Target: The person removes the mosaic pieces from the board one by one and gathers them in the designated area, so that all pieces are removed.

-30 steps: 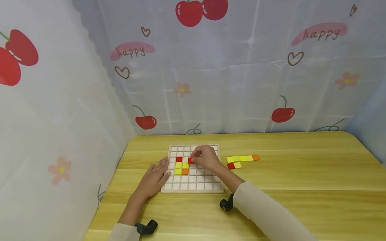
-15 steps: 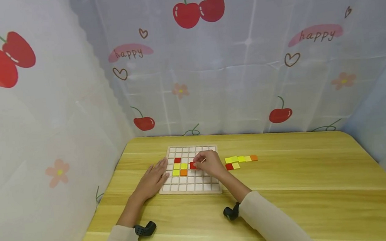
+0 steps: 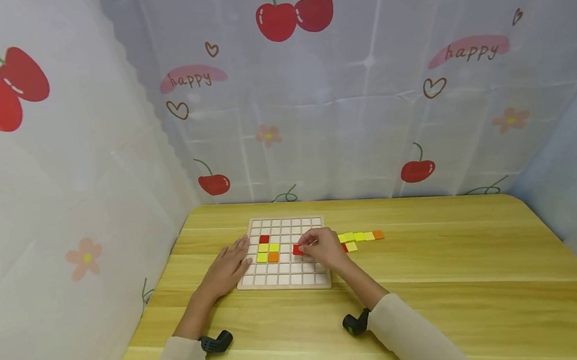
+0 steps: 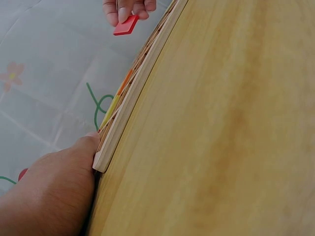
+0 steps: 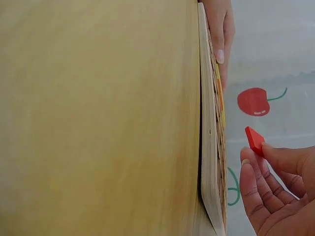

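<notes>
A square wooden grid board (image 3: 284,286) lies on the table, with several coloured tiles set in its left half, among them a red tile (image 3: 264,239) and an orange tile (image 3: 273,257). My left hand (image 3: 226,269) rests on the board's left edge, fingers straight. Above the right part of the grid, my right hand (image 3: 324,249) pinches another red tile (image 5: 254,141) between thumb and fingers. The right wrist view shows that tile raised clear of the board's surface, tilted. In the left wrist view the pinched tile (image 4: 126,25) also hangs above the board's edge.
Right of the board, a row of yellow tiles (image 3: 359,236) ends in an orange tile (image 3: 378,234). Below that row lies a pale yellow tile (image 3: 352,247) beside a red one, partly hidden by my right hand. A cherry-print curtain (image 3: 339,111) stands behind the table (image 3: 459,268).
My right hand has moved right and slightly toward me, carrying the red tile away from the tiles set in the grid. My left hand stays on the board's edge.
</notes>
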`<move>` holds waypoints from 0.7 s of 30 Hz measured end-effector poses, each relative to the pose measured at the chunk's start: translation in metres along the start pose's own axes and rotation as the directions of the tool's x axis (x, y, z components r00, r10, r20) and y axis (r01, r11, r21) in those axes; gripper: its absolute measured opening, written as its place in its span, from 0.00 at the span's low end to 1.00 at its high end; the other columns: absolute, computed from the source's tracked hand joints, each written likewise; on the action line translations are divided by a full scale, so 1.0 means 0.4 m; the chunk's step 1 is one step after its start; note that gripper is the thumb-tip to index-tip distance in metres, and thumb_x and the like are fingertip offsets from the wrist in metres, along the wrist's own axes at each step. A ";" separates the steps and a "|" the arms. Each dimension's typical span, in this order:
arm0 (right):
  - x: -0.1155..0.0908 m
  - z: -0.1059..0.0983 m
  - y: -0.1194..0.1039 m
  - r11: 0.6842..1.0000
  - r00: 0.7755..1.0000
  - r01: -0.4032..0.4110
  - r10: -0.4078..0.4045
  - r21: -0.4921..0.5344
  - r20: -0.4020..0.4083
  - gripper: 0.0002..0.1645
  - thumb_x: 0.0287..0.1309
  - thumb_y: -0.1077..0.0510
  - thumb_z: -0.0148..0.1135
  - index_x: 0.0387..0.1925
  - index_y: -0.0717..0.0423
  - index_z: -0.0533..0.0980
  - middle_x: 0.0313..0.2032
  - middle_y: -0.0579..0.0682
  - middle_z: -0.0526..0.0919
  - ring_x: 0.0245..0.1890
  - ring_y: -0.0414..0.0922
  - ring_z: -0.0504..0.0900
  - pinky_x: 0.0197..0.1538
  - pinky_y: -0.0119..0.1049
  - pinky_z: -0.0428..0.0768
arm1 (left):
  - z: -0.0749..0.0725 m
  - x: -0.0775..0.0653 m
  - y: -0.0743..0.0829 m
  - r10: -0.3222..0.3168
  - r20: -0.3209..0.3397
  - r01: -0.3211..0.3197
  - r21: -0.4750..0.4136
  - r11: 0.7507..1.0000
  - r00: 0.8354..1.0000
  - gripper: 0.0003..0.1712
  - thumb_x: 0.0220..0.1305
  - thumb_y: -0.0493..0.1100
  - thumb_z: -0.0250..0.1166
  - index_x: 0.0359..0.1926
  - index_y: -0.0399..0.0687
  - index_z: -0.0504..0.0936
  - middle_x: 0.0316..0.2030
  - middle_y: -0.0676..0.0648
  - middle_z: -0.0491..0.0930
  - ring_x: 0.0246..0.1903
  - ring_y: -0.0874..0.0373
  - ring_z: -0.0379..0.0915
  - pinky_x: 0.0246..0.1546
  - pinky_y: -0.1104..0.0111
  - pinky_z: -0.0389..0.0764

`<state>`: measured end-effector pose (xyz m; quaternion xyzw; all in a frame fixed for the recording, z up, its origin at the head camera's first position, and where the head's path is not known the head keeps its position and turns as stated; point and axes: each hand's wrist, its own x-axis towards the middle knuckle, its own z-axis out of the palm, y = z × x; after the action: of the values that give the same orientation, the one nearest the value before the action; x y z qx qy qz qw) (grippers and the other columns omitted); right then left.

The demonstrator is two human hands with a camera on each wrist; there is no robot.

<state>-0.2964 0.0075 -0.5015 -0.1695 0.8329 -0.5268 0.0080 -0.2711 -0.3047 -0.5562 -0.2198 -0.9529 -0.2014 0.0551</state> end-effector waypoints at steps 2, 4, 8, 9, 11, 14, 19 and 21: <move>-0.006 -0.006 0.000 1.000 1.000 -0.015 0.016 0.012 0.000 0.02 0.57 0.67 0.73 0.33 0.60 0.86 0.30 0.50 0.86 0.29 0.43 0.84 0.33 0.34 0.86 | 0.000 0.000 0.001 0.003 -0.008 -0.003 -0.003 1.000 1.000 0.36 0.81 0.55 0.46 0.79 0.39 0.54 0.78 0.42 0.52 0.77 0.46 0.47 0.75 0.43 0.48; -0.011 -0.011 -0.002 1.000 1.000 -0.022 0.022 0.019 -0.004 0.02 0.57 0.67 0.72 0.33 0.60 0.86 0.31 0.50 0.86 0.29 0.43 0.84 0.33 0.35 0.86 | 0.000 0.001 0.002 0.009 -0.016 -0.009 -0.006 1.000 1.000 0.36 0.81 0.54 0.47 0.78 0.38 0.55 0.78 0.41 0.53 0.77 0.44 0.48 0.74 0.42 0.49; -0.020 -0.021 -0.005 0.998 0.999 -0.049 0.050 0.043 -0.005 0.02 0.58 0.69 0.72 0.33 0.62 0.85 0.31 0.51 0.86 0.29 0.43 0.84 0.33 0.36 0.86 | 0.002 0.001 0.001 0.004 -0.008 -0.004 -0.010 1.000 1.000 0.36 0.81 0.55 0.47 0.79 0.38 0.54 0.78 0.41 0.53 0.77 0.45 0.48 0.74 0.42 0.48; -0.022 -0.024 -0.005 0.997 0.998 -0.055 0.055 0.049 -0.006 0.02 0.58 0.69 0.72 0.33 0.62 0.85 0.31 0.51 0.87 0.29 0.43 0.84 0.33 0.36 0.86 | 0.002 0.001 0.001 0.000 -0.003 0.000 -0.010 1.000 1.000 0.37 0.81 0.55 0.47 0.79 0.39 0.54 0.78 0.42 0.52 0.77 0.45 0.47 0.75 0.42 0.48; -0.026 -0.029 -0.006 0.996 0.998 -0.069 0.070 0.064 -0.005 0.02 0.57 0.69 0.72 0.33 0.63 0.85 0.31 0.51 0.87 0.28 0.43 0.84 0.33 0.38 0.87 | 0.002 0.001 0.000 -0.006 0.005 0.006 -0.013 1.000 1.000 0.37 0.81 0.56 0.46 0.79 0.40 0.53 0.78 0.42 0.51 0.78 0.46 0.47 0.75 0.43 0.47; -0.030 -0.039 -0.006 0.995 0.997 -0.070 0.071 0.072 -0.011 0.02 0.57 0.68 0.72 0.33 0.62 0.85 0.31 0.52 0.87 0.28 0.44 0.84 0.33 0.39 0.87 | 0.002 0.001 -0.001 -0.011 0.009 0.011 -0.020 1.000 1.000 0.37 0.82 0.56 0.45 0.79 0.41 0.52 0.79 0.43 0.51 0.78 0.47 0.45 0.75 0.44 0.46; -0.034 -0.053 0.006 0.996 0.997 -0.071 0.073 0.062 -0.024 0.02 0.57 0.68 0.73 0.33 0.61 0.85 0.30 0.51 0.86 0.28 0.44 0.83 0.33 0.38 0.87 | 0.002 0.000 -0.003 -0.017 0.006 0.017 -0.017 1.000 1.000 0.36 0.82 0.55 0.46 0.79 0.41 0.53 0.79 0.44 0.51 0.78 0.48 0.45 0.76 0.44 0.46; -0.037 -0.058 0.010 0.996 0.997 -0.077 0.079 0.055 -0.028 0.02 0.57 0.67 0.73 0.33 0.61 0.86 0.30 0.50 0.86 0.29 0.44 0.83 0.33 0.37 0.86 | 0.002 0.000 -0.003 -0.017 0.006 0.017 -0.015 1.000 1.000 0.36 0.82 0.55 0.46 0.79 0.40 0.53 0.79 0.43 0.51 0.78 0.48 0.45 0.76 0.44 0.46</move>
<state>-0.2881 0.0338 -0.4972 -0.1287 0.8244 -0.5508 0.0204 -0.2718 -0.3054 -0.5575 -0.2128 -0.9534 -0.2083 0.0489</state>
